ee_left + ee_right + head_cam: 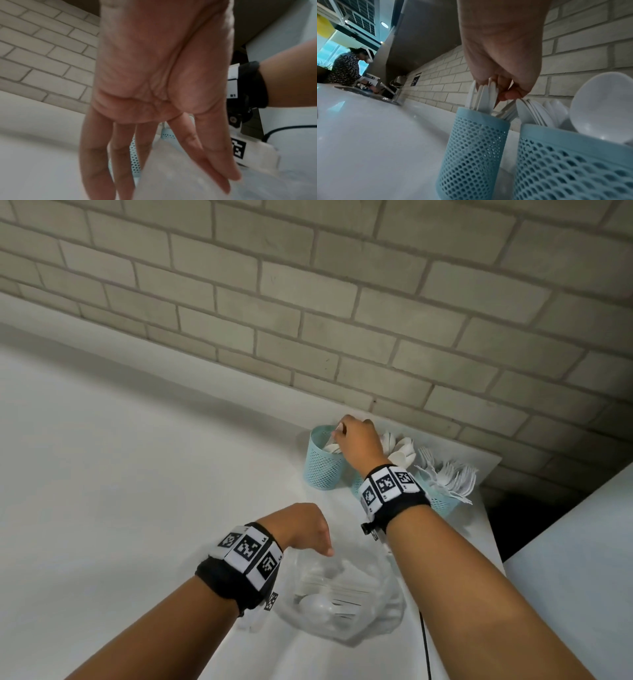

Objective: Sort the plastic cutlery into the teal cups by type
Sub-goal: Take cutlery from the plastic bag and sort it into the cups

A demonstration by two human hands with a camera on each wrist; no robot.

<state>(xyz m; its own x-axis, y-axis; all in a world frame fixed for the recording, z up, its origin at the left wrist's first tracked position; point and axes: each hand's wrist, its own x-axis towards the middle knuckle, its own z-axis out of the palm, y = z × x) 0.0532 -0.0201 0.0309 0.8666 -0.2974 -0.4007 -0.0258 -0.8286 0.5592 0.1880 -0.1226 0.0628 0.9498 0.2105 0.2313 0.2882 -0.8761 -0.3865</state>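
Right hand: the right hand reaches over the leftmost teal cup; its fingers pinch the tops of white knives standing in that cup, likely to seat them upright.
Left hand: the left hand hangs over the clear plastic bag, fingers straight and relaxed, holding nothing; probably poised to pick the next piece.
Unsorted cutlery: white pieces lie in the bag on the white counter, near the person; a spoon shape shows, the rest is blurred.
Middle cup: the spoon cup stands just beside the knife cup, bowls up.
Right cup: the fork cup holds forks fanned outward, tines up; one type per cup keeps them apart.
Backdrop: a pale brick wall runs behind the cups.
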